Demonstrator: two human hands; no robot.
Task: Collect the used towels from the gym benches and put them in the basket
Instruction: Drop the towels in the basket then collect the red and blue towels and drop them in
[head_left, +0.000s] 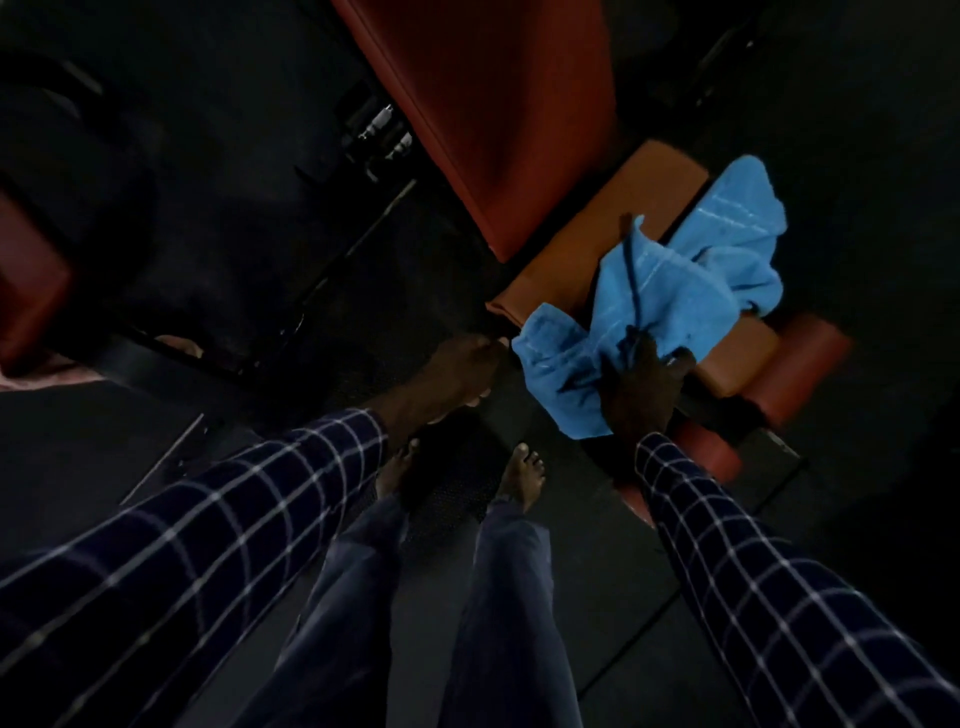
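Observation:
A crumpled light-blue towel (675, 291) lies across the orange-brown seat pad (587, 244) of a gym bench at the right. My right hand (641, 384) grips the towel's near edge, its fingers buried in the cloth. A dark strap or cord (631, 270) runs over the towel up from that hand. My left hand (457, 379) hovers just left of the towel's near corner, fingers relaxed, holding nothing. No basket is in view.
The bench's red back pad (493, 104) rises at the top centre. Red roller pads (810, 358) sit at the bench's near end. Dark metal frame bars (343, 254) cross the black floor on the left, with another red pad (26, 291) at the far left. My bare feet (524, 473) stand below.

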